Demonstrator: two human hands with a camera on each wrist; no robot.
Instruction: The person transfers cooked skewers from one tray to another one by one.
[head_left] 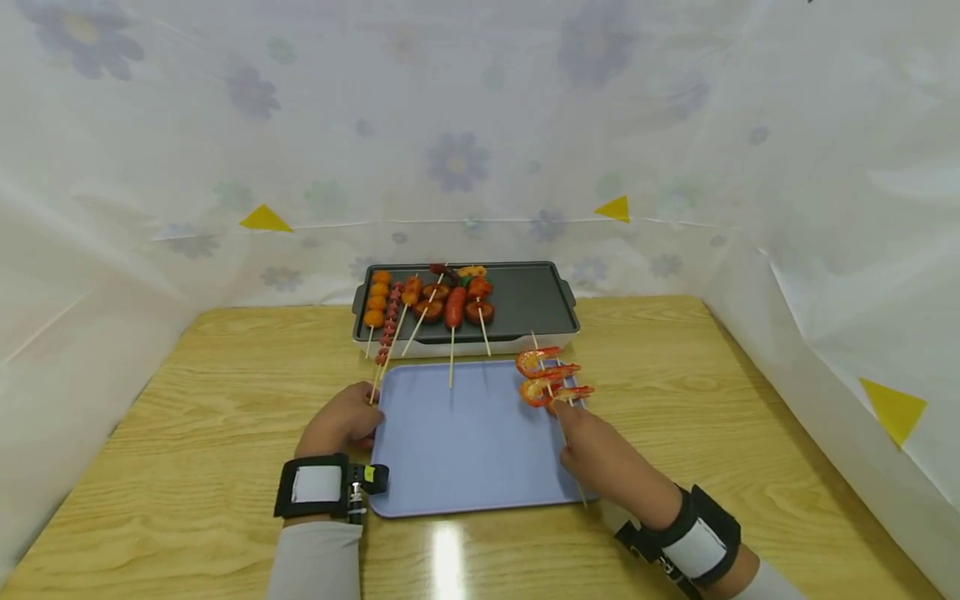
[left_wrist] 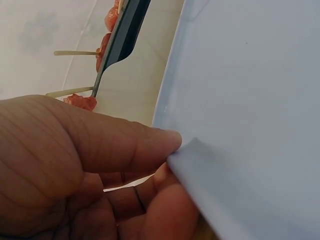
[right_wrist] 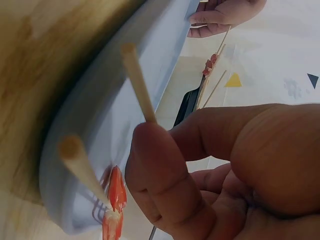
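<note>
Two grips: left hand (head_left: 341,418) pinches tray (head_left: 465,450); right hand (head_left: 602,452), shrimp skewer (head_left: 534,392) off the grill (head_left: 528,296). I log other skewers (head_left: 454,308) still there, mid-frame.

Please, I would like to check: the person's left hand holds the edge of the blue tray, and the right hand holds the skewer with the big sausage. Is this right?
Not quite: the right hand holds skewered shrimp, as the head view shows; the big sausage lies on the griddle. The left hand does hold the blue tray's edge.
</note>
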